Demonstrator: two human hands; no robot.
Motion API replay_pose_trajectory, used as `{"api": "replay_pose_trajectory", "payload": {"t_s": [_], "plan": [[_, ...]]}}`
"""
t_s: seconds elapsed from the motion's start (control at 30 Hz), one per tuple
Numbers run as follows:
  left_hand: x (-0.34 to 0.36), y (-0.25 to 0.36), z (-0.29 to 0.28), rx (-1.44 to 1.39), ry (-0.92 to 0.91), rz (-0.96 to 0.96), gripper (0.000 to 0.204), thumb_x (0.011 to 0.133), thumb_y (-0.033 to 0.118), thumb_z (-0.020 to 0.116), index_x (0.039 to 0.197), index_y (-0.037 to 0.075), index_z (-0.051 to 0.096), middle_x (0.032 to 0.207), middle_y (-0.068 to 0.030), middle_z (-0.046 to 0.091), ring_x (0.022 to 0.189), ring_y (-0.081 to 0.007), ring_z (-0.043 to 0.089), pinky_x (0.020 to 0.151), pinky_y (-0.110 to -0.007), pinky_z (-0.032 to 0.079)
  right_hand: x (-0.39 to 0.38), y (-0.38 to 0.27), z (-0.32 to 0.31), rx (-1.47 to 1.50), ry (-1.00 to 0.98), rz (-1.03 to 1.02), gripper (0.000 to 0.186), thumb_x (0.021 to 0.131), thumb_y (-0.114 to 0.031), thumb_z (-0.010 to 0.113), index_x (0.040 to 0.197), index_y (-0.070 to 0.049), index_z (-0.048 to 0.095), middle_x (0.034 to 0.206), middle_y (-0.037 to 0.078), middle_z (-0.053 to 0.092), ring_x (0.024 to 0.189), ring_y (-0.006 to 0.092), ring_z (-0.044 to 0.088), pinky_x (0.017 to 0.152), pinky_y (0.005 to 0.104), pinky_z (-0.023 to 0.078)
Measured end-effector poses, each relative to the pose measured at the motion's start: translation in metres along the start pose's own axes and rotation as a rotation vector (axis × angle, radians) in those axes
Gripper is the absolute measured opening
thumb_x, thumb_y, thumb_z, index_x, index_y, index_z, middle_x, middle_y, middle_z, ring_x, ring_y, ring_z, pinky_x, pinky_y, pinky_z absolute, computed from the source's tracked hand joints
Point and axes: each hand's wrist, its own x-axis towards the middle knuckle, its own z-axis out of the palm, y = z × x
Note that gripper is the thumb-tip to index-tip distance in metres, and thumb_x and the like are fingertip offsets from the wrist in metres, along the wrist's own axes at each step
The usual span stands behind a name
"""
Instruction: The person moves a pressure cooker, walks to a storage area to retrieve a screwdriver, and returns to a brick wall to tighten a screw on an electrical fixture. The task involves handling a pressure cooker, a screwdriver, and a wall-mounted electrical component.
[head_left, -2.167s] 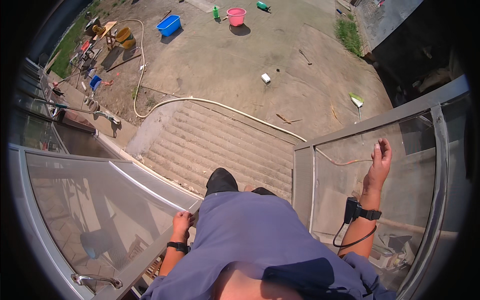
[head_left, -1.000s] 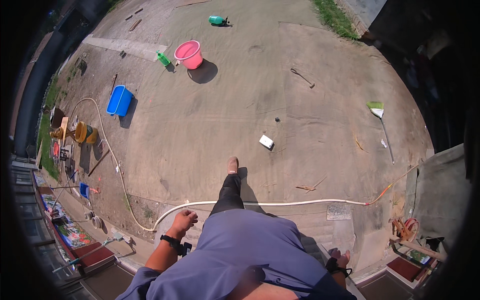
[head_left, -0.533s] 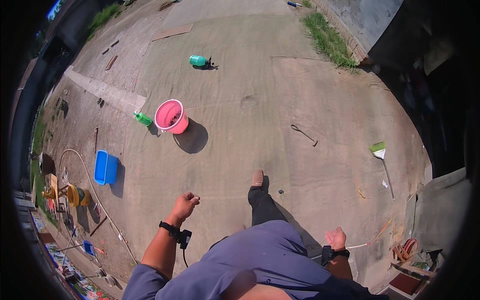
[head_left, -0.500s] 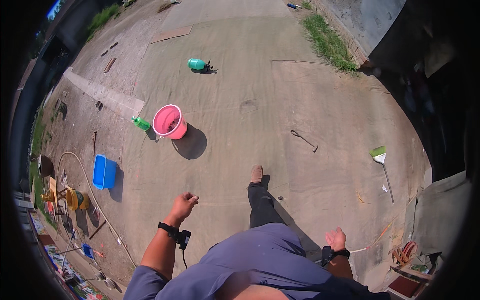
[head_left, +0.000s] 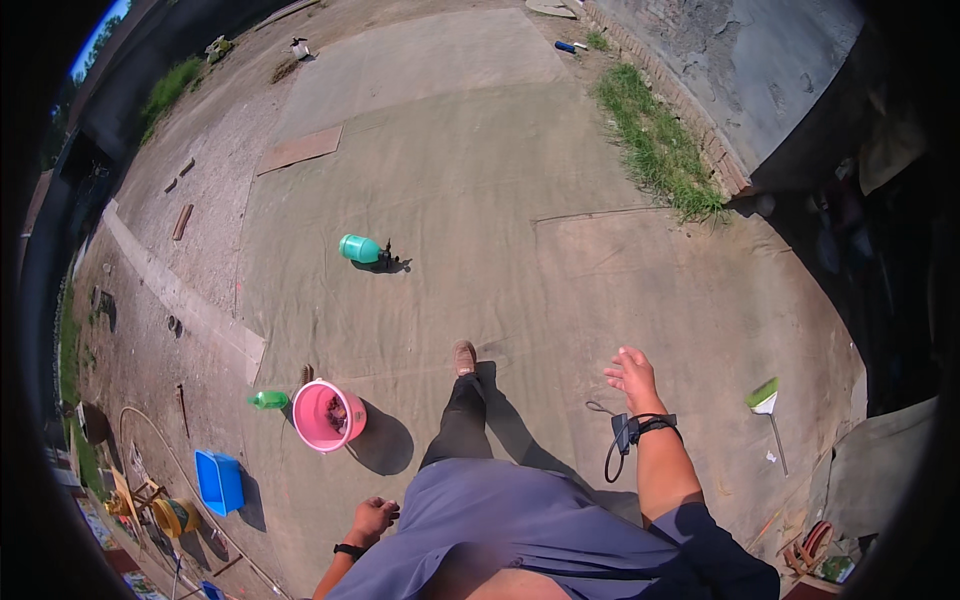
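My right hand [head_left: 632, 376] is stretched forward with its fingers apart and nothing in it. A looped thin-handled tool lies on the ground, partly hidden behind that hand. My left hand [head_left: 372, 518] hangs low beside my body, fingers loosely bent with gaps between them, holding nothing I can see. Nearest to it stands a pink bucket [head_left: 312, 440] with dark reddish matter inside. A green bottle [head_left: 269, 400] lies beside the bucket, next to a brush [head_left: 307, 375]. Ahead, a teal sprayer bottle [head_left: 358, 249] with a black nozzle lies on its side.
Pale green sheeting [head_left: 430, 170] covers the ground. At left are a blue basin [head_left: 220, 484], a yellow bucket [head_left: 178, 517] and a hose [head_left: 160, 430]. A green-and-white broom [head_left: 763, 396] lies at right. Grass [head_left: 655, 140] edges a grey wall [head_left: 745, 80].
I have stepped forward, so the bucket, bottles and basin sit closer. My right hand has swung forward and up. My left hand has dropped back toward my side.
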Motion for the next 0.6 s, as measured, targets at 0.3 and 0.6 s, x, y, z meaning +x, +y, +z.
{"api": "replay_pose_trajectory", "payload": {"t_s": [0.3, 0.6], "plan": [[0.236, 0.381, -0.075, 0.023, -0.050, 0.345, 0.028, 0.091, 0.026, 0.060, 0.093, -0.002, 0.064, 0.088, -0.0112, 0.069, 0.080, -0.0170, 0.064, 0.070, -0.031, 0.050, 0.146, -0.067, 0.000, 0.127, 0.381, 0.299, 0.045, 0.093, -0.035, 0.053, 0.128, -0.009, 0.043, 0.113, 0.016, 0.056, 0.083, 0.0319, 0.063, 0.065, 0.0426, 0.052], [0.374, 0.718, -0.096, 0.003, 0.024, 0.427, 0.031, 0.092, 0.027, 0.059, 0.087, -0.004, 0.063, 0.079, -0.0091, 0.066, 0.072, -0.0163, 0.061, 0.068, -0.031, 0.049, 0.396, -0.187, 0.045, 0.195, 0.478, 0.429, 0.048, 0.092, -0.035, 0.050, 0.130, -0.008, 0.040, 0.121, 0.021, 0.052, 0.087, 0.0378, 0.062, 0.067, 0.0468, 0.052]]}}
